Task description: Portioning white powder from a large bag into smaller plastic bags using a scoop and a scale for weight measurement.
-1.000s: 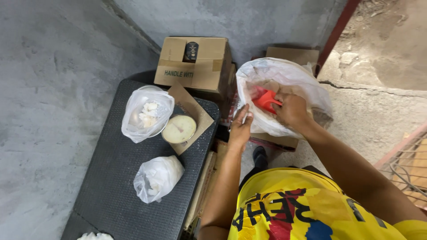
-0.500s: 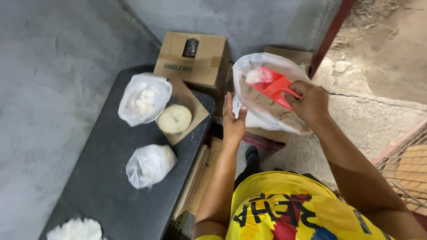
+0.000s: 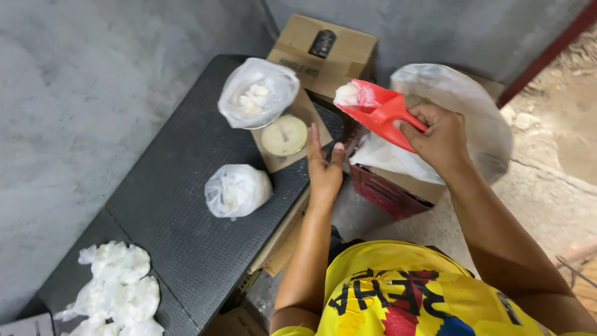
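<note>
- Now the red scoop (image 3: 380,111) has come up out of the big white sack (image 3: 472,118) — before, it was down inside it.
- White stuff sits in the far end of the scoop.
- The right hand (image 3: 438,137) has its fingers wrapped around the scoop handle.
- The left hand (image 3: 323,165) is flat, fingers spread out, at the right edge of the black desk (image 3: 180,218).
- Just left of it are a small round scale (image 3: 284,135) and a tied bag (image 3: 237,190) — an open bag (image 3: 258,93) sits farther back.

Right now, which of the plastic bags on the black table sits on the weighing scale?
The open bag farthest from the person, resting atop the scale. The knotted bag lies straight on the black table.
</note>
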